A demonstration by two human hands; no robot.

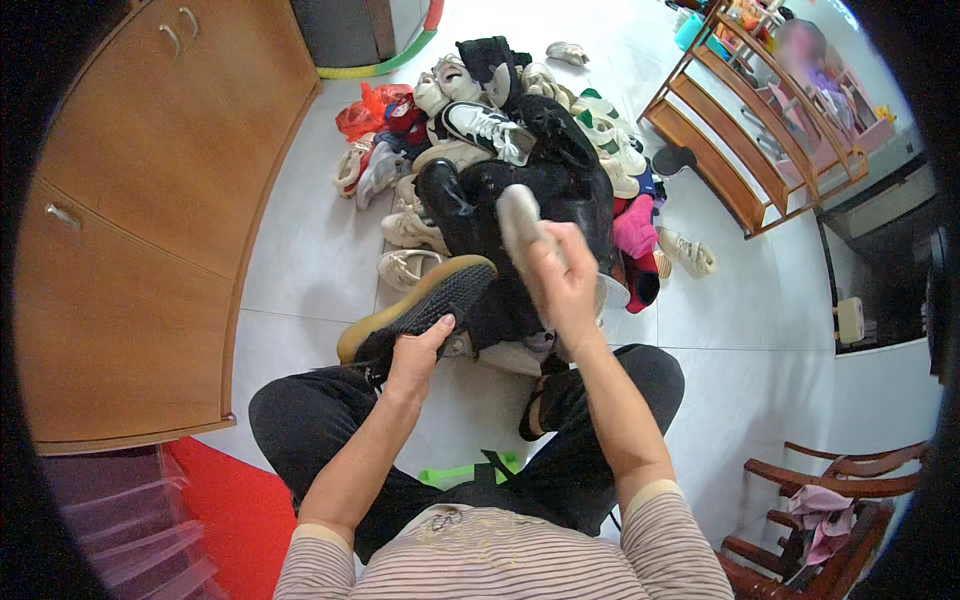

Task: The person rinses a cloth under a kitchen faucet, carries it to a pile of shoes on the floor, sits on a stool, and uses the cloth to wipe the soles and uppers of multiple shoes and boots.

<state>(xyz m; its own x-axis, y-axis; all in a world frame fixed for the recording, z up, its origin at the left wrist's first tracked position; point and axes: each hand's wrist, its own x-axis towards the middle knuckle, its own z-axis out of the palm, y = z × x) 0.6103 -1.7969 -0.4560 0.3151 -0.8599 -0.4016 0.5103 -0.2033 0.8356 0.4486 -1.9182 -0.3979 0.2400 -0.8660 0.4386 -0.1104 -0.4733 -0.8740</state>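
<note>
My left hand [416, 356] holds a black shoe [431, 300] on its side. Its dark textured tread faces right and a yellowish gum edge runs along the upper left. In my right hand [568, 281] is a long, pale, rounded object [519, 214]; motion blur hides what it is. Both hands are above a heap of footwear. Directly beneath lie a glossy black shoe [446, 191] and large black material [484, 247] whose shape is partly covered. A black-and-white sneaker [484, 127] lies farther back, and a cream shoe [409, 266] sits left of the held shoe.
A wooden cabinet [157, 247] borders the left side. At the upper right stands a wooden rack [720, 142], with a person [802, 56] beyond it. Pink cloth [636, 225] and a loose cream shoe [686, 251] lie right of the heap. A wooden chair [832, 480] is lower right.
</note>
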